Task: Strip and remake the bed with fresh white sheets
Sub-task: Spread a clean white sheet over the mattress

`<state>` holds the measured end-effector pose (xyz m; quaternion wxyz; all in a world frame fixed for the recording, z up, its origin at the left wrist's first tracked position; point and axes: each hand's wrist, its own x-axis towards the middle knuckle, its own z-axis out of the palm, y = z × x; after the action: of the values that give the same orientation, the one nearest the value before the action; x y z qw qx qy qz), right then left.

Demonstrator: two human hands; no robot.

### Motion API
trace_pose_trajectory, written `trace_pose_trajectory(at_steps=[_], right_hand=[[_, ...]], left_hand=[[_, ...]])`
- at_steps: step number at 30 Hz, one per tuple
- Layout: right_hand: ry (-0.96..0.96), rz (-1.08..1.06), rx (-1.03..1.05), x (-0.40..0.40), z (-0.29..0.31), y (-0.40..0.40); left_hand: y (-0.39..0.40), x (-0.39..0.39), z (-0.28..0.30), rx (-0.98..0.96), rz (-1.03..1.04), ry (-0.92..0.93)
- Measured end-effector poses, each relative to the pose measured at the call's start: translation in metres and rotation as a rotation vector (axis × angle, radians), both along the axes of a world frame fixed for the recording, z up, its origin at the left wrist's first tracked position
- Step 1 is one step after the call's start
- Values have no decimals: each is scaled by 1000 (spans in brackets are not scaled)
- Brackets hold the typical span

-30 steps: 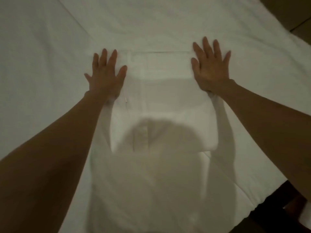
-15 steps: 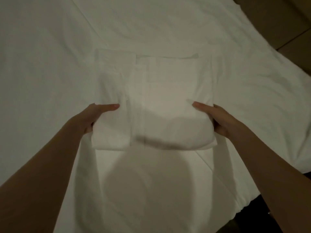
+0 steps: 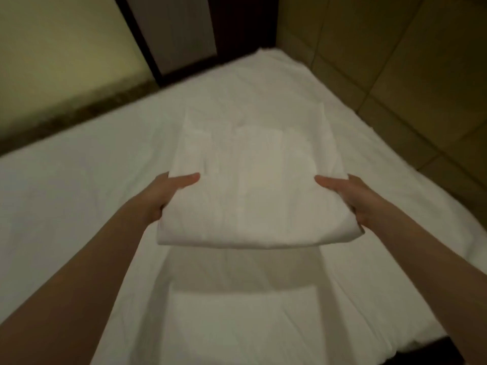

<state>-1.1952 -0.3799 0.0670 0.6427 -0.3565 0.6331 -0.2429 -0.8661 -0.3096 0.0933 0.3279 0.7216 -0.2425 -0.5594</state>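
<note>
The bed (image 3: 79,196) fills the view, covered in a white sheet and running away toward a far corner where a dark panel (image 3: 184,30) meets the tiled wall (image 3: 395,75). Above it, lifted off the surface, is a folded white bundle (image 3: 253,185), its long axis running away from the person toward that corner. A second folded white piece (image 3: 237,320) lies flat on the bed nearer the person, directly below the raised one. The left hand (image 3: 168,196) grips the bundle's left edge and the right hand (image 3: 345,196) grips its right edge, thumbs on top, fingers hidden underneath; both sit level, neither nearer. No containers are in view.
</note>
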Motion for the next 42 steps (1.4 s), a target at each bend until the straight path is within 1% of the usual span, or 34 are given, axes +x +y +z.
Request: trace_pose_trajectory(at_steps=[4,9,11,13,17,20,24,28,33,38,42], right_hand=[[-4,58,-80,43,126,19],[-60,162,-177,97,277,55],[-91,185,-214,115,330,72],[-117,201,-248,129,371,88],[-130,244,-306,148,418,118],[-164,270,-347,156,438,136],[-199,310,-410,156,464,157],[-162,334,-490,150,477,169],[-100,404,-539,140,481,166],[-153,495,-526,130,477,154],[-187,610,-494,131,473,143]], left_hand=[[43,37,128,-92,55,-54],[99,91,276,-203,142,-62],[122,107,321,-242,182,-69],[144,120,355,-290,215,-74],[190,138,402,-368,244,-104],[217,142,428,-434,261,-162],[249,138,451,-487,278,-166],[271,127,463,-522,318,-176],[287,105,457,-515,393,-169],[299,77,447,-508,490,-182],[316,55,436,-476,574,-129]])
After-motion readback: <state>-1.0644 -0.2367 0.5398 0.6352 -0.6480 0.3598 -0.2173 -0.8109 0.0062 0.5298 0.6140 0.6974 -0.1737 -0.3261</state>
